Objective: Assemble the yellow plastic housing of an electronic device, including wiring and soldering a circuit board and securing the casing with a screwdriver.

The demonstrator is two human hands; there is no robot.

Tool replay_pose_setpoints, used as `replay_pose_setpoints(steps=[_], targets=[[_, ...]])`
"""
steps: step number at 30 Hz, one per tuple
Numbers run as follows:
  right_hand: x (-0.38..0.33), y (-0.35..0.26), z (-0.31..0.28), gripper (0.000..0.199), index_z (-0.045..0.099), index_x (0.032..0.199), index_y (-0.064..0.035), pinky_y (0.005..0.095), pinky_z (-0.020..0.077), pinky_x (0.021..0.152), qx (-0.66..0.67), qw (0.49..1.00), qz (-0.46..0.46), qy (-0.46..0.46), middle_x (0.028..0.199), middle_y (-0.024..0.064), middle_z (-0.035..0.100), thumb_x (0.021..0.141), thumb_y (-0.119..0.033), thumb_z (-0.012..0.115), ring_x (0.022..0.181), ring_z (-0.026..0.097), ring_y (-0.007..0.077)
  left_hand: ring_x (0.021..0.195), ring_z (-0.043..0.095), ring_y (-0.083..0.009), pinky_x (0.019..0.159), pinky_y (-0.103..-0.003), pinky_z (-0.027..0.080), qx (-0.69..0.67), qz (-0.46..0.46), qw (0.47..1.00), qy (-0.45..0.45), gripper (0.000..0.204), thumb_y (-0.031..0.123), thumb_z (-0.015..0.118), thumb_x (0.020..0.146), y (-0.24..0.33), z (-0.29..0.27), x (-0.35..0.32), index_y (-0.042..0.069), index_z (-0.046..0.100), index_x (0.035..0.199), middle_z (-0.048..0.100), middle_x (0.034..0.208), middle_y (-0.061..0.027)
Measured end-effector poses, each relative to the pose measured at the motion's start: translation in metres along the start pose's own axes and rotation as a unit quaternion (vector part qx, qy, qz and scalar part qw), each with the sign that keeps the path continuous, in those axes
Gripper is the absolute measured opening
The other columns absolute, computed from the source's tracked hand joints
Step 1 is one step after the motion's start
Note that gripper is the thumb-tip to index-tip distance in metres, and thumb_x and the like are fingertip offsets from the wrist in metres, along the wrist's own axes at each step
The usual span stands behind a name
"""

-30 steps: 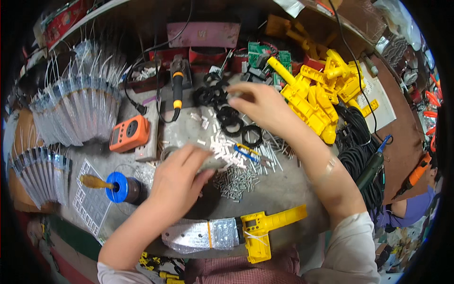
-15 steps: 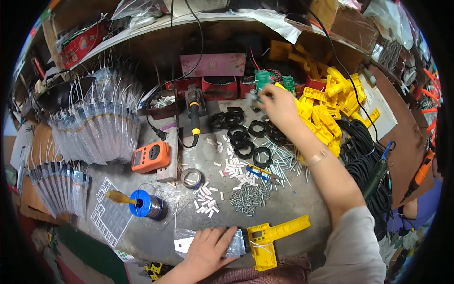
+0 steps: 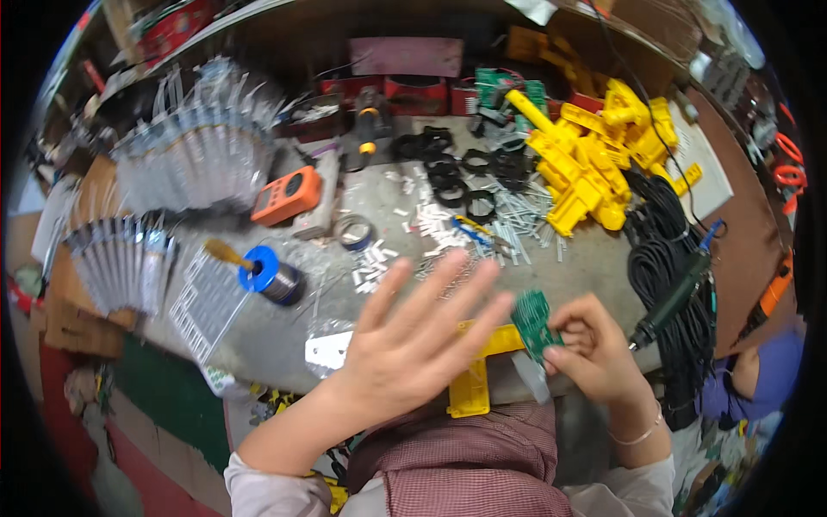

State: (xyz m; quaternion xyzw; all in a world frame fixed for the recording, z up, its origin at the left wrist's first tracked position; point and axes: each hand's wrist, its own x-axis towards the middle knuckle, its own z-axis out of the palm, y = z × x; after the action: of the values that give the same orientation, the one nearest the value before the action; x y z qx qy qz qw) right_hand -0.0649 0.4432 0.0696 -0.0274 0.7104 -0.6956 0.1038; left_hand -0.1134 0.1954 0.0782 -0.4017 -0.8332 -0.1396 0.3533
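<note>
The right hand (image 3: 594, 353) is pinching a small green circuit board (image 3: 534, 320) near the table's front edge, while the left hand (image 3: 413, 340) is hovering open just beside it. Half a second ago the right hand was reaching far back. A yellow plastic piece (image 3: 475, 379) is lying under both hands.

left hand (image 3: 413, 345): raised, palm down, fingers spread wide, grip empty | right hand (image 3: 594, 353): near right, fingers curled, grip pinched closed | forearms: both enter from the near edge
</note>
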Motion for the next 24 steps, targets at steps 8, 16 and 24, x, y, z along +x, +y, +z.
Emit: replay_pose_setpoints(steps=[8,16,24], targets=[[-0.036,0.019,-0.035,0.031,0.050,0.112,0.0039,0.0236,0.0521,0.068,-0.149,0.987,-0.030,0.047,0.085,0.0094,0.064,0.083,0.010,0.059,0.074,0.065,0.0121,0.060,0.058,-0.0227,0.058,-0.035,0.048,-0.182,-0.053,0.972,-0.138,0.016,0.013,0.071,0.077,-0.005,0.017,-0.025,0.008,0.063,0.090,0.055,0.073,-0.0052],[-0.033,0.042,-0.073,0.047,0.043,0.124,-0.0029,0.0224,0.0497,0.065,-0.096,0.976,0.043,0.193,0.087,0.0059,0.059,0.083,0.016,0.052,0.070,0.060,0.0099,0.075,0.065,-0.0127,0.068,-0.031,0.051,-0.190,-0.280,0.934,-0.119,0.012,0.006,0.068,0.086,-0.123,0.002,0.023,-0.001,0.070,0.096,0.071,0.085,-0.0056],[-0.016,0.035,-0.080,0.030,0.061,0.095,0.0008,0.0337,0.0446,0.059,-0.487,0.864,0.017,0.127,0.076,0.0116,0.055,0.066,0.005,0.070,0.064,0.056,0.0239,0.090,0.068,-0.0334,0.081,-0.040,0.054,0.106,-0.237,0.942,-0.213,0.019,0.014,0.068,0.075,-0.352,0.030,0.081,0.008,0.076,0.092,0.071,0.092,-0.0170]])
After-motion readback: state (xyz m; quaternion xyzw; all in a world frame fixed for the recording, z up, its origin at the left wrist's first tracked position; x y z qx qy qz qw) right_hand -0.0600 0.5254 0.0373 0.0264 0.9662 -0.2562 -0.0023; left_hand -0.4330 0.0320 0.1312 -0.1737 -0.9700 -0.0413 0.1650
